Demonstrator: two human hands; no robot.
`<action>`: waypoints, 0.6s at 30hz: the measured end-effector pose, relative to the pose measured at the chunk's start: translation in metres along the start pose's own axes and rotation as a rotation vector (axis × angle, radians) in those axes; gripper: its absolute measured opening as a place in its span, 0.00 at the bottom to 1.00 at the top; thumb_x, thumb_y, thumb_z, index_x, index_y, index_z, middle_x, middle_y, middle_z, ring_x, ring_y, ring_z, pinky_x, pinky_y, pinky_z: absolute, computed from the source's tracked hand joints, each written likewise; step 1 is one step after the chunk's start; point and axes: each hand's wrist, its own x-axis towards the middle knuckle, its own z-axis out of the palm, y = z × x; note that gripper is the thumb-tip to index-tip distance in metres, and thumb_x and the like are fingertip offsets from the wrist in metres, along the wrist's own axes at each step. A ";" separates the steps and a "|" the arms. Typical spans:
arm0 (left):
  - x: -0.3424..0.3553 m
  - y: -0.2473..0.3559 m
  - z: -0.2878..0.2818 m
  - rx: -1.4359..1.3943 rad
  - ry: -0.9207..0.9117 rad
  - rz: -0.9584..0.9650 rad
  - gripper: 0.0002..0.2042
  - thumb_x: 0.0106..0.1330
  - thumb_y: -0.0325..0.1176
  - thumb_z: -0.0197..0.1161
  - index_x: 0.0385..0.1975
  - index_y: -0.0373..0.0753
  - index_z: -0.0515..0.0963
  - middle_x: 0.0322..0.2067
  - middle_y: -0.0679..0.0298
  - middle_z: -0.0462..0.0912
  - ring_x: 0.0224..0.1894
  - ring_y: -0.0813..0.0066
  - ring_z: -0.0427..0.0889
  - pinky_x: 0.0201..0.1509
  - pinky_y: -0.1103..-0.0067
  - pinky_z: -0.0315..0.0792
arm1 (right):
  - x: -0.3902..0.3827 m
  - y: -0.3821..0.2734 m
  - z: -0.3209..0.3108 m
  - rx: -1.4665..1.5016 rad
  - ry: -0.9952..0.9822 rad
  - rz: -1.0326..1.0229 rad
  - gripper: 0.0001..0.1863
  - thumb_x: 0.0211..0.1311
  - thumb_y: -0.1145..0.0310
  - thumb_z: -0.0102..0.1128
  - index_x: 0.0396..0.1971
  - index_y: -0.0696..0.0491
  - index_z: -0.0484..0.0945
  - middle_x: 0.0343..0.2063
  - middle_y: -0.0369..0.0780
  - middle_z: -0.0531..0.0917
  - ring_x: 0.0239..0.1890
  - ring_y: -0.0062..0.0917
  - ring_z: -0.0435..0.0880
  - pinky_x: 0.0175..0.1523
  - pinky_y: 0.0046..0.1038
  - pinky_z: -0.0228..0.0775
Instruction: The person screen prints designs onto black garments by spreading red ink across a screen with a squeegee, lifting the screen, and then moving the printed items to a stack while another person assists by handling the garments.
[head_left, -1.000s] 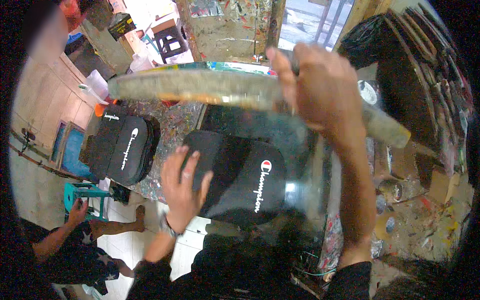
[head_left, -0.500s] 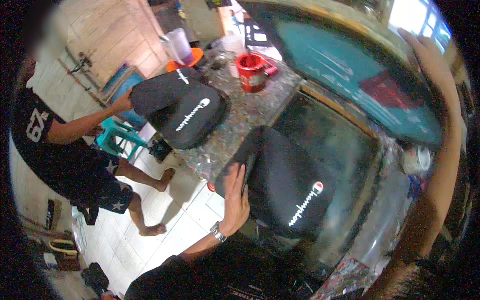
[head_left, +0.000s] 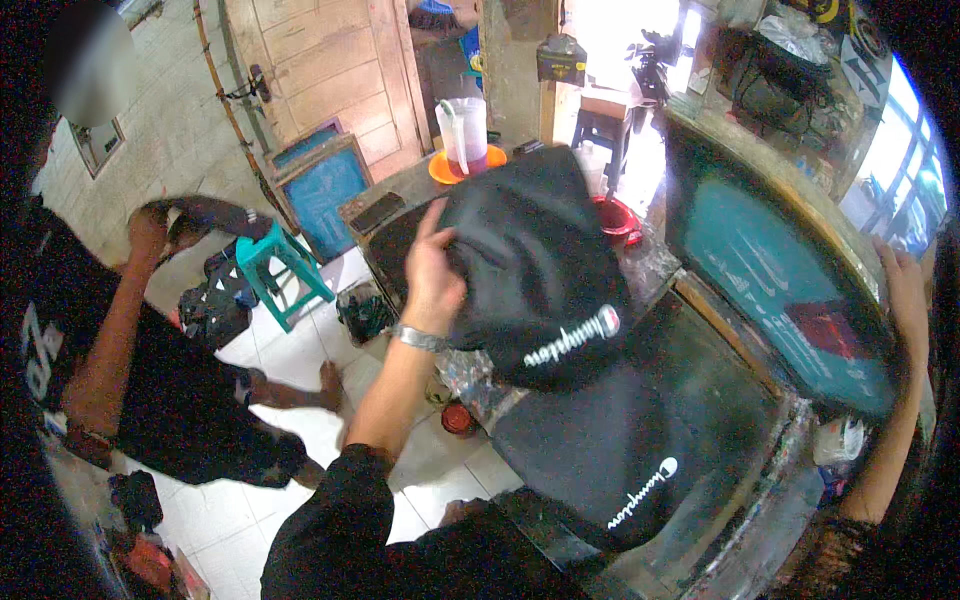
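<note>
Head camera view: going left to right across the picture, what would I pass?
Co-worker in black → teal stool → left hand gripping a black garment → red cup → teal printing screen → right hand on the screen's edge.

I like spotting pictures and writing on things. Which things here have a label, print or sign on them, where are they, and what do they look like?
Upper black bag: under the left hand, white slanted script print with a red dot.
Lower black bag: flat on the table, same white script print.
Printing screen: raised at right, held by the right hand, teal mesh with a red patch.
Black shirt: person at left, white print.
</note>
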 end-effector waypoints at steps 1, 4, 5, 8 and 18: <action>0.013 0.012 -0.022 -0.019 0.084 0.038 0.28 0.71 0.19 0.38 0.72 0.42 0.63 0.65 0.53 0.73 0.66 0.54 0.72 0.70 0.57 0.67 | 0.001 0.001 -0.004 0.108 -0.038 0.088 0.22 0.67 0.69 0.49 0.61 0.47 0.73 0.43 0.52 0.77 0.47 0.45 0.77 0.56 0.41 0.69; 0.042 0.039 -0.114 0.197 0.225 0.258 0.32 0.72 0.22 0.44 0.77 0.46 0.53 0.76 0.51 0.52 0.74 0.50 0.59 0.74 0.56 0.60 | 0.026 -0.024 0.005 0.658 -0.153 0.552 0.25 0.70 0.52 0.52 0.43 0.62 0.81 0.40 0.52 0.80 0.46 0.38 0.75 0.56 0.39 0.65; 0.027 0.043 -0.130 0.739 0.410 0.448 0.34 0.70 0.24 0.49 0.77 0.45 0.50 0.77 0.48 0.47 0.75 0.48 0.55 0.76 0.56 0.55 | 0.032 -0.049 0.003 0.709 -0.157 0.571 0.26 0.70 0.51 0.53 0.44 0.64 0.81 0.40 0.54 0.80 0.47 0.40 0.76 0.56 0.39 0.66; -0.038 -0.023 -0.092 1.503 0.350 0.761 0.41 0.65 0.28 0.60 0.77 0.41 0.47 0.76 0.39 0.41 0.77 0.42 0.44 0.79 0.58 0.45 | 0.031 -0.078 -0.084 0.524 -0.172 0.527 0.31 0.69 0.49 0.53 0.46 0.68 0.80 0.41 0.61 0.82 0.49 0.47 0.80 0.57 0.40 0.68; -0.449 -0.305 0.015 0.797 -1.680 -0.238 0.24 0.70 0.39 0.56 0.64 0.37 0.71 0.64 0.51 0.72 0.69 0.47 0.66 0.74 0.51 0.54 | -0.001 -0.133 -0.083 0.193 -0.027 0.049 0.21 0.72 0.67 0.45 0.62 0.48 0.74 0.41 0.55 0.80 0.46 0.48 0.80 0.53 0.45 0.70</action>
